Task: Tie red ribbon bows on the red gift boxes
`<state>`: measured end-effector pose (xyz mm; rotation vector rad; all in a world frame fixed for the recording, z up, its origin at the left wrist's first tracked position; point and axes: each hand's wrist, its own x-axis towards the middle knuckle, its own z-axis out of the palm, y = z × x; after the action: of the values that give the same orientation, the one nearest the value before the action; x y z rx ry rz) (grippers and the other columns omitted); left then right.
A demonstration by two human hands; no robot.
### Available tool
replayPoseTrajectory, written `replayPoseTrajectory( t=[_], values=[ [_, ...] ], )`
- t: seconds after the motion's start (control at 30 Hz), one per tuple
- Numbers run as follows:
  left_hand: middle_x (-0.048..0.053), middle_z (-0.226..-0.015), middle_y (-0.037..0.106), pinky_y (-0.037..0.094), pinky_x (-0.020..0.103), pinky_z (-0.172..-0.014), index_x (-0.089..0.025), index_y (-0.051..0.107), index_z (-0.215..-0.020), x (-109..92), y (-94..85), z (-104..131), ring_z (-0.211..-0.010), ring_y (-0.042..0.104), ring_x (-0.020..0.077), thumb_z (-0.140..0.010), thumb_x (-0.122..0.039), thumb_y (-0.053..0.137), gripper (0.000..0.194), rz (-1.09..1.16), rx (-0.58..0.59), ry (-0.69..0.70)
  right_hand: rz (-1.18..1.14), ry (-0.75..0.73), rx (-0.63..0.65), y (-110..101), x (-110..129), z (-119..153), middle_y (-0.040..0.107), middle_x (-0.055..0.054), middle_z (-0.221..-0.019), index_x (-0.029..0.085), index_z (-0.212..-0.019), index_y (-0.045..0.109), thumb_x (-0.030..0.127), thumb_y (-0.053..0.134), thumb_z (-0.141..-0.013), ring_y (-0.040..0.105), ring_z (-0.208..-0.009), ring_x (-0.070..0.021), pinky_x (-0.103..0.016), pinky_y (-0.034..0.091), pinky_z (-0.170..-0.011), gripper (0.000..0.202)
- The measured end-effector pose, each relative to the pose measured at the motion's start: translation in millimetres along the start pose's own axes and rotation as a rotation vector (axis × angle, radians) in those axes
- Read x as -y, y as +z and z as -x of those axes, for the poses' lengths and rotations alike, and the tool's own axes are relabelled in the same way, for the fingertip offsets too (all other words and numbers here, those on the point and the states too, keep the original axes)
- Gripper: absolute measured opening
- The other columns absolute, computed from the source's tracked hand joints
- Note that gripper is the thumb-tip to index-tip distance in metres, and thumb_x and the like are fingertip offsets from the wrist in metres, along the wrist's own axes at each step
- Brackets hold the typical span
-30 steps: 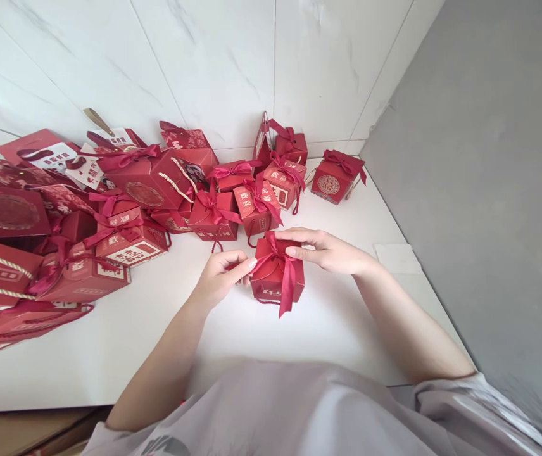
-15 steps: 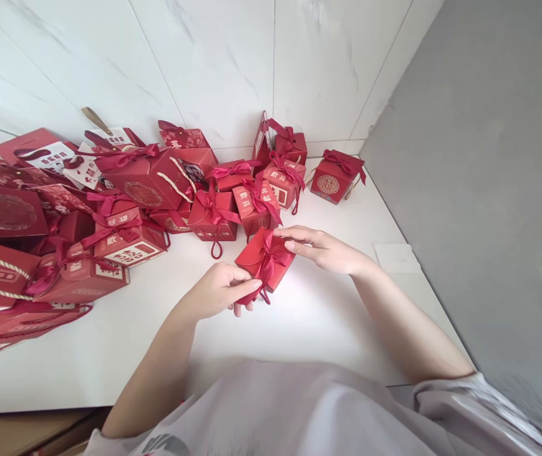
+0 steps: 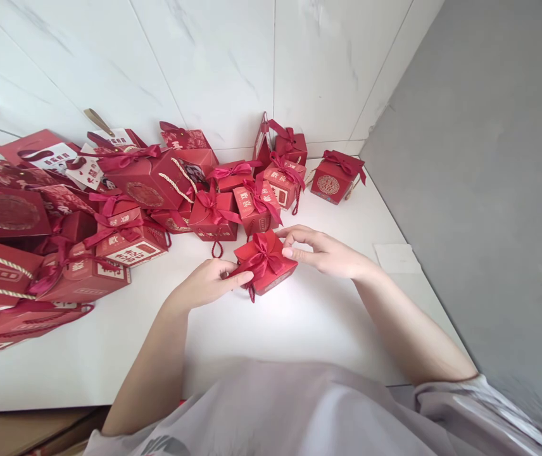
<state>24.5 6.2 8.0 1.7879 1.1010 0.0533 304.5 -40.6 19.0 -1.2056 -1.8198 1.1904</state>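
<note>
A small red gift box (image 3: 275, 273) with a dark red ribbon bow (image 3: 264, 254) on its lid sits between my hands on the white table (image 3: 294, 335). My left hand (image 3: 211, 283) grips its left side, the thumb lying over a ribbon end and the other fingers partly hidden behind. From the right, my right hand (image 3: 318, 252) holds the box's back right corner between curved fingers and thumb. A twisted red cord (image 3: 251, 293) hangs at the box's front left edge.
Several similar red boxes with bows stand behind, among them one with a gold emblem (image 3: 337, 177). A large pile of red boxes (image 3: 138, 183) covers the left. A white sheet (image 3: 397, 258) lies at the right edge. A marbled tile wall (image 3: 233, 69) closes off the back.
The gift box has turned so its front side shows, and its bow now faces up more openly. My left hand has shifted slightly left and up; my right fingers have curled more around the corner.
</note>
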Motion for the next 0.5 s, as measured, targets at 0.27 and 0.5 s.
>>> replayPoseTrajectory(
  t=[0.27,0.5],
  values=[
    [0.002,-0.08,0.066,0.046,0.029,-0.072,-0.016,0.069,-0.08,5,2.1,-6,-0.077,0.058,0.0186,-0.091,-0.058,0.048,0.048,0.054,-0.029,0.088,0.03,-0.017,0.003,14,-3,-2,0.045,-0.006,-0.148,0.024,-0.086,0.066,0.044,0.072,-0.083,0.033,-0.145,-0.0252,-0.046,0.027,-0.117,0.021],
    [0.005,-0.085,0.075,0.048,0.029,-0.087,-0.017,0.076,-0.077,6,-5.2,-6,-0.087,0.067,0.0204,-0.092,-0.053,0.051,0.047,0.106,0.074,0.104,-0.155,0.101,0.086,1,-8,-4,0.045,-0.006,-0.151,0.023,-0.086,0.067,0.046,0.063,-0.09,0.034,-0.145,-0.0274,-0.048,0.027,-0.116,0.024]
  ],
)
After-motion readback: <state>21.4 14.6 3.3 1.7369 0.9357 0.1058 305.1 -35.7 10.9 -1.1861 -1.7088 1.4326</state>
